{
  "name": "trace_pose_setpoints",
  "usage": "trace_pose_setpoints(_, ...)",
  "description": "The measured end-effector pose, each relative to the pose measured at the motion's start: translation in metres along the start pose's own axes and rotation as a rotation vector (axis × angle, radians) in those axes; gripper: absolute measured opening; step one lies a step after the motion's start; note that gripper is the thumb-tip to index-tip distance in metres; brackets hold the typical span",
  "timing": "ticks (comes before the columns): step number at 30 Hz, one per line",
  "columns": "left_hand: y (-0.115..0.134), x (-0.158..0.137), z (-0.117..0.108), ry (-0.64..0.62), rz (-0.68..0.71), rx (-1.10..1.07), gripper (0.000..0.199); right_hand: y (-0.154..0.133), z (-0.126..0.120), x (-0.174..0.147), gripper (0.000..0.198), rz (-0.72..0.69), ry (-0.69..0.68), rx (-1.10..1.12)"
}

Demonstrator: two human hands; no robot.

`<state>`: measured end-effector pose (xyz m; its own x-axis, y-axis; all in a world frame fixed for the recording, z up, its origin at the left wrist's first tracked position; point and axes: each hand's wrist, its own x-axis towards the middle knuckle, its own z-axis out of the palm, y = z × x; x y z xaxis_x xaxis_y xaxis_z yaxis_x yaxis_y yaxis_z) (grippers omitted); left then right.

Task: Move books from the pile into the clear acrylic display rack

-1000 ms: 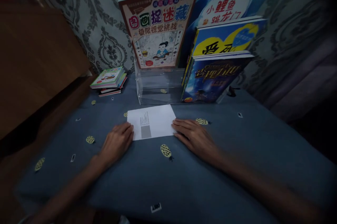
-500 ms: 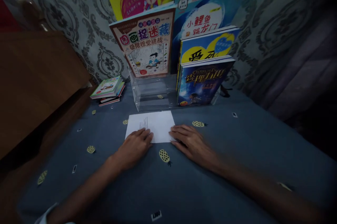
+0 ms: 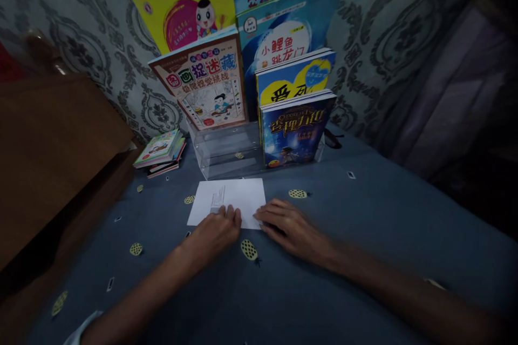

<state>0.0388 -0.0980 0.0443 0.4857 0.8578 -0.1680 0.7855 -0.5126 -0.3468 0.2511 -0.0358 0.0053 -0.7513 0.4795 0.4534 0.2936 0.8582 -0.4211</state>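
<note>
A white sheet or thin booklet with a small block of printed text lies flat on the dark blue tablecloth. My left hand rests palm down over its near edge, fingers slightly bent and apart on the surface, beside the text. The thumb of that hand is mostly hidden. At the near right corner lies my right hand, its fingers stretched out and the fingertips touching the white surface. Behind the sheet stands a clear acrylic rack holding several upright books, among them a dark blue paperback and a brown-bordered picture book.
A small stack of books lies at the back left, next to a brown wooden cabinet. Patterned wallpaper rises behind the table. Dark glasses rest to the right of the rack.
The view has shifted slightly, so the rack and books sit lower and further left. My left hand has slid a little right over the sheet; my right fingertips reach slightly further onto it.
</note>
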Motion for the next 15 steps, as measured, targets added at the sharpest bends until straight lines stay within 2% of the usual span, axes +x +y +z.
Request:
trace_pose_setpoints(4,-0.004,-0.002,-0.005,-0.037,-0.005,-0.011,0.048,0.005,0.003,-0.002,0.030,-0.006,0.058,0.007)
trace_pose_setpoints(7,-0.012,-0.007,-0.012,-0.050,-0.097,-0.175,0.040,0.011,0.005,-0.005,0.044,0.040,0.164,-0.031)
trace_pose_setpoints(11,-0.026,-0.023,-0.021,0.103,-0.149,-0.645,0.034,0.016,0.003,-0.006,0.079,0.186,0.262,0.005)
trace_pose_setpoints(13,-0.033,-0.032,-0.027,0.175,-0.148,-0.969,0.027,0.019,0.000,-0.004,0.090,0.274,0.364,0.137)
trace_pose_setpoints(15,-0.039,-0.040,-0.033,0.225,-0.171,-1.286,0.022,0.021,-0.004,-0.001,0.091,0.332,0.473,0.322)
